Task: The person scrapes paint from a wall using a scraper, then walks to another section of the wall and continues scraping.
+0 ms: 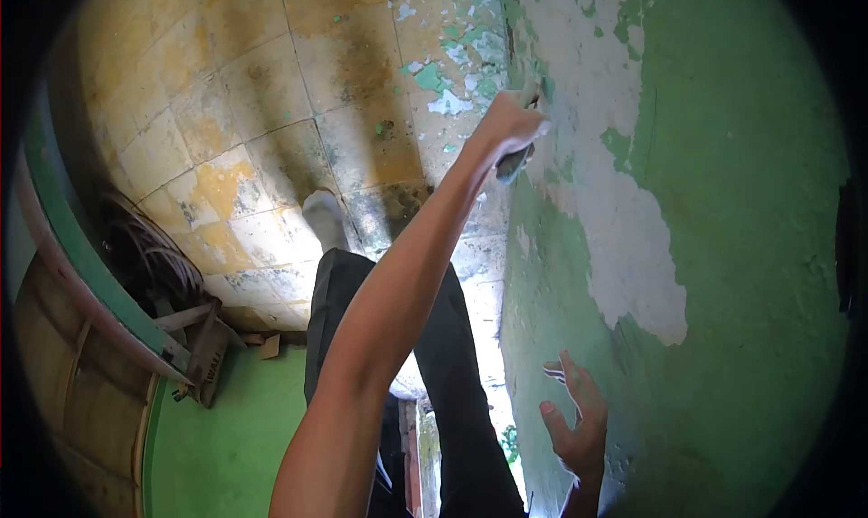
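Observation:
My left hand (515,125) is wrapped round a tool, apparently a scraper (513,166), whose dark end sticks out below the fist. Its other end is against or very near the green wall (750,202), where paint is missing and a pale patch (633,247) shows. Lower right, my right hand (579,419) is raised close to the wall, with thumb and fingers apart and nothing held.
Stained yellow floor tiles (353,138) carry green and white paint flakes (438,84). One foot (324,218) stands on them. Left are a curved green-edged object (90,256), coiled material (154,247) and a lettered wooden piece (210,360).

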Action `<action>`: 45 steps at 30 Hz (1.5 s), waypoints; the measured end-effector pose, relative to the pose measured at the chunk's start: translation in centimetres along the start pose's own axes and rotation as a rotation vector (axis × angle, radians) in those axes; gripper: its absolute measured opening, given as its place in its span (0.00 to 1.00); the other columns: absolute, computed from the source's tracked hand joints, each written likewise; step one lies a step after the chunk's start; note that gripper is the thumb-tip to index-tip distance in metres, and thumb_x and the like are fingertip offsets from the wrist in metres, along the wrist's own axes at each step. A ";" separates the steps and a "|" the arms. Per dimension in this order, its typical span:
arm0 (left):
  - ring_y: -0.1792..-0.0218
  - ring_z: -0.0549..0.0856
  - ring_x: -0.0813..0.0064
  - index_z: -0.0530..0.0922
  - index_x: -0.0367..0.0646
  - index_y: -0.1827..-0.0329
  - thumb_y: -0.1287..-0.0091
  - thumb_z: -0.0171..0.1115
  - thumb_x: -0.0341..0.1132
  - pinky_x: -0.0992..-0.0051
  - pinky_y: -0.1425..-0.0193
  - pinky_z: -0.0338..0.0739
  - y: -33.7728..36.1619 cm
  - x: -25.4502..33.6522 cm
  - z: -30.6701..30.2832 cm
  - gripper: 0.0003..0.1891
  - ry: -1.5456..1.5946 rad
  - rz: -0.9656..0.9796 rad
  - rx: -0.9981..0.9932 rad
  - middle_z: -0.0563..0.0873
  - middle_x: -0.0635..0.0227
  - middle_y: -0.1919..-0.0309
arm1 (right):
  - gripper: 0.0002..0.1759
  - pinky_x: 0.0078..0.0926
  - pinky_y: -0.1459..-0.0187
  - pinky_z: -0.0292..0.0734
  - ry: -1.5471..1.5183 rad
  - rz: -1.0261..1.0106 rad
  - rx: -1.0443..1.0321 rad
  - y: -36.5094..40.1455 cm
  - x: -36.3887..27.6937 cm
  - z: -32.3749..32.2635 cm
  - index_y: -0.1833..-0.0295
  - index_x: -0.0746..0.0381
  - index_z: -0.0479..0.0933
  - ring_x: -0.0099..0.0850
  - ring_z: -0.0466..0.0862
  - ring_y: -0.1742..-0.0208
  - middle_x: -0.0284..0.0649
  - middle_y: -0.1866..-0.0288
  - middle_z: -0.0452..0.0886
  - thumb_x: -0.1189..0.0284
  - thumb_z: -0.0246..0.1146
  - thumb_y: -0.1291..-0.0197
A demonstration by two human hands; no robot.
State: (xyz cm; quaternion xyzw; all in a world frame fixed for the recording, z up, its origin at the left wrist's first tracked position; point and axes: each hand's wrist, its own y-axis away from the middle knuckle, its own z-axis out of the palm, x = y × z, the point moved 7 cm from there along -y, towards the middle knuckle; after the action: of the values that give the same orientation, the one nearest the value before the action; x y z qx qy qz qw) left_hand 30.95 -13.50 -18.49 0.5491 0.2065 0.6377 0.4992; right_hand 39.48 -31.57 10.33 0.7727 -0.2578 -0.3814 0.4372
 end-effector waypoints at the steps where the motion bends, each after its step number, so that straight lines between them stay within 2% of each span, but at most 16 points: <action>1: 0.86 0.78 0.74 0.75 0.33 0.48 0.40 0.60 0.26 0.70 0.84 0.72 -1.1 -0.3 -0.1 0.17 0.020 -0.008 -0.026 0.77 0.65 0.79 | 0.37 0.40 0.38 0.74 0.008 -0.045 0.021 -0.3 0.0 -0.5 0.27 0.69 0.68 0.46 0.82 0.42 0.54 0.44 0.81 0.74 0.63 0.44; 3: 0.86 0.78 0.75 0.73 0.35 0.59 0.40 0.62 0.26 0.71 0.85 0.72 0.1 -0.5 0.5 0.09 0.044 0.037 -0.060 0.75 0.65 0.81 | 0.38 0.38 0.43 0.79 0.013 -0.113 0.062 -0.1 0.3 -0.8 0.26 0.65 0.68 0.46 0.84 0.44 0.53 0.44 0.80 0.75 0.68 0.45; 6: 0.87 0.77 0.76 0.71 0.37 0.63 0.41 0.63 0.26 0.72 0.86 0.70 4.0 -1.5 1.8 0.08 0.001 0.094 -0.162 0.75 0.67 0.82 | 0.38 0.38 0.42 0.79 0.027 -0.051 0.021 0.0 0.5 -0.2 0.27 0.65 0.69 0.47 0.84 0.43 0.53 0.44 0.80 0.75 0.67 0.45; 7: 0.88 0.76 0.77 0.73 0.37 0.61 0.41 0.62 0.26 0.72 0.86 0.69 4.2 -1.6 1.4 0.08 0.007 0.029 -0.202 0.75 0.68 0.82 | 0.38 0.39 0.41 0.78 0.036 -0.056 0.007 0.0 0.5 0.0 0.27 0.65 0.69 0.46 0.84 0.43 0.53 0.44 0.80 0.75 0.67 0.46; 10: 0.88 0.75 0.78 0.73 0.36 0.59 0.41 0.61 0.27 0.71 0.86 0.69 3.1 -1.5 0.2 0.09 -0.023 0.079 -0.223 0.75 0.69 0.82 | 0.38 0.39 0.41 0.78 0.045 -0.079 -0.008 -0.2 0.4 0.7 0.27 0.64 0.69 0.46 0.84 0.43 0.53 0.44 0.80 0.75 0.67 0.46; 14: 0.88 0.75 0.78 0.76 0.33 0.40 0.41 0.60 0.27 0.72 0.85 0.70 2.8 -3.1 1.0 0.23 -0.013 0.052 -0.126 0.75 0.68 0.82 | 0.38 0.38 0.40 0.77 0.016 -0.077 0.001 0.0 0.4 0.4 0.26 0.64 0.69 0.46 0.84 0.43 0.53 0.44 0.80 0.76 0.66 0.46; 15: 0.88 0.75 0.77 0.72 0.35 0.31 0.41 0.59 0.27 0.72 0.85 0.70 2.4 -3.2 1.2 0.30 -0.018 0.040 -0.068 0.75 0.68 0.82 | 0.38 0.38 0.40 0.77 -0.001 -0.076 0.008 0.1 0.4 0.2 0.26 0.64 0.68 0.46 0.84 0.43 0.53 0.44 0.81 0.76 0.66 0.45; 18: 0.89 0.75 0.78 0.71 0.32 0.31 0.41 0.58 0.27 0.72 0.86 0.70 0.6 -3.0 1.4 0.30 0.010 0.046 -0.023 0.75 0.69 0.81 | 0.38 0.38 0.41 0.78 0.031 -0.100 0.023 -0.1 0.7 -0.1 0.26 0.65 0.68 0.46 0.84 0.43 0.53 0.44 0.80 0.77 0.66 0.46; 22: 0.88 0.75 0.77 0.76 0.32 0.53 0.41 0.60 0.27 0.71 0.86 0.70 1.7 -2.5 1.2 0.14 0.009 0.027 -0.112 0.76 0.67 0.81 | 0.38 0.38 0.42 0.79 0.037 -0.064 -0.003 -0.4 1.0 0.5 0.26 0.65 0.68 0.46 0.84 0.43 0.53 0.44 0.80 0.77 0.66 0.47; 23: 0.88 0.76 0.76 0.72 0.36 0.62 0.42 0.62 0.28 0.70 0.85 0.71 3.0 -2.1 1.5 0.09 0.019 0.032 -0.134 0.76 0.67 0.82 | 0.39 0.39 0.43 0.80 0.053 -0.065 -0.012 -0.3 1.0 0.6 0.26 0.65 0.68 0.46 0.84 0.43 0.54 0.43 0.80 0.77 0.66 0.47; 26: 0.87 0.76 0.75 0.73 0.35 0.62 0.41 0.62 0.27 0.70 0.84 0.72 4.2 -1.4 1.8 0.08 -0.076 -0.004 -0.088 0.76 0.66 0.81 | 0.38 0.39 0.43 0.80 0.054 -0.065 -0.014 -0.4 1.0 0.6 0.26 0.65 0.68 0.47 0.84 0.43 0.54 0.43 0.80 0.78 0.67 0.47; 29: 0.87 0.76 0.75 0.73 0.35 0.63 0.40 0.62 0.28 0.70 0.83 0.72 0.9 -2.5 0.9 0.07 -0.142 -0.010 -0.005 0.76 0.66 0.81 | 0.38 0.39 0.42 0.79 0.061 -0.079 -0.020 -0.3 0.8 1.0 0.26 0.65 0.68 0.46 0.84 0.43 0.54 0.43 0.80 0.77 0.67 0.46; 31: 0.87 0.76 0.75 0.73 0.36 0.65 0.39 0.61 0.28 0.70 0.83 0.72 2.1 -1.8 1.4 0.07 -0.051 0.002 -0.025 0.76 0.66 0.80 | 0.38 0.39 0.42 0.79 0.064 -0.093 -0.021 -0.3 0.7 0.6 0.26 0.65 0.68 0.46 0.84 0.43 0.54 0.43 0.80 0.77 0.67 0.45; 36: 0.86 0.78 0.72 0.77 0.32 0.53 0.36 0.62 0.32 0.68 0.82 0.74 3.9 -1.4 3.0 0.13 -0.003 -0.011 -0.078 0.78 0.64 0.79 | 0.37 0.38 0.42 0.79 0.037 -0.070 -0.017 -0.4 0.5 0.9 0.26 0.65 0.68 0.45 0.84 0.43 0.54 0.43 0.80 0.77 0.66 0.44; 42: 0.85 0.79 0.70 0.75 0.35 0.60 0.29 0.61 0.41 0.68 0.80 0.77 -3.1 -7.7 1.5 0.15 -0.326 -0.037 0.185 0.78 0.64 0.78 | 0.36 0.39 0.42 0.78 -0.004 -0.069 -0.013 -0.4 0.9 2.0 0.26 0.65 0.67 0.43 0.84 0.45 0.53 0.45 0.81 0.75 0.65 0.42; 45: 0.84 0.79 0.72 0.77 0.36 0.58 0.25 0.58 0.46 0.68 0.80 0.78 1.5 -8.3 3.3 0.18 0.066 -0.071 0.108 0.78 0.65 0.78 | 0.34 0.39 0.44 0.78 -0.069 -0.005 0.053 -0.4 1.8 2.0 0.25 0.65 0.66 0.43 0.84 0.46 0.53 0.46 0.82 0.69 0.61 0.36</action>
State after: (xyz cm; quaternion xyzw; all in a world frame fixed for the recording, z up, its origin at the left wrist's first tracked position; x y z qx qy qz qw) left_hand 32.51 -22.20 -20.32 0.5464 0.2764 0.6250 0.4842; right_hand 38.90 -33.69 8.65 0.7711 -0.2807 -0.4018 0.4065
